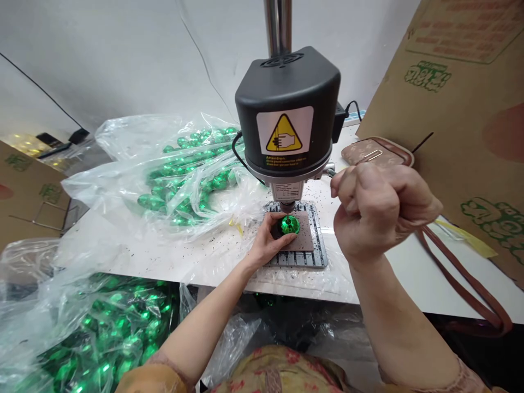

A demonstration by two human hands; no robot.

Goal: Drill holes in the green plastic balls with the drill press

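A shiny green faceted bauble (pixel 290 224) sits under the bit of a black drill press (pixel 286 109). My left hand (pixel 270 240) pinches it from the left, thumb in front and fingers behind, keeping it on a brown square board (pixel 305 232). The board lies on the slotted metal base (pixel 321 256). The drill tip appears to touch the bauble's top. My right hand (pixel 376 204) is closed in a fist to the right of the drill head, by the metal feed handle (pixel 328 170). The fist hides most of the handle it grips.
Clear plastic bags of green baubles lie on the white table (pixel 135 259) at the left and below it at lower left. Dark shavings dot the tabletop. A brown pouch (pixel 368 150) with a strap and a large cardboard box (pixel 462 120) stand at the right.
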